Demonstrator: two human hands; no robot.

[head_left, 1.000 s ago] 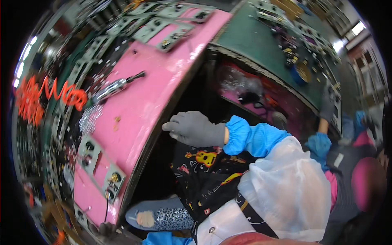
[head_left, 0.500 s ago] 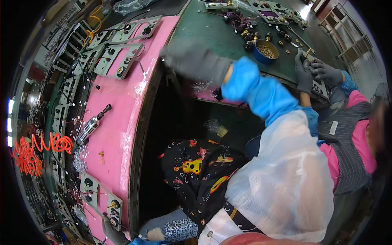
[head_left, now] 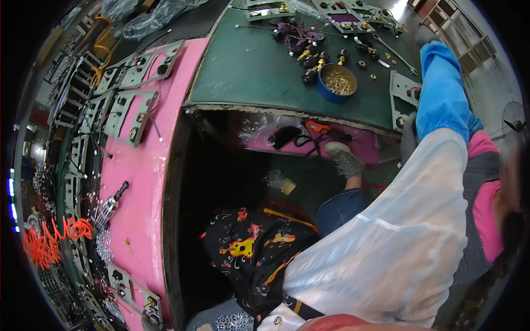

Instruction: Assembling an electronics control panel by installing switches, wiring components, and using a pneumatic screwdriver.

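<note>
My left hand (head_left: 148,321), in a grey glove, is at the lower edge of the view. Its fingers close on the near end of a grey metal panel (head_left: 122,284) with black knobs and a brass fitting, lying on the pink table. Most of that hand is cut off. My right arm, in a white sleeve with a blue cuff, stretches far out to the upper right. At its end the grey-gloved right hand (head_left: 425,36) is small and blurred, beyond the green table's right side. Its fingers cannot be made out.
A power screwdriver (head_left: 110,205) and more panels (head_left: 132,118) lie on the pink table. A blue bowl of small brass parts (head_left: 338,83), brass-and-black valves, a wrench (head_left: 395,54) and another panel (head_left: 402,99) are on the green table. A co-worker's gloved hand (head_left: 408,140) is near that panel.
My right hand has swung from above the gap between the tables to the far upper right, past the co-worker. The view has shifted. My left hand stays at the panel's end.
</note>
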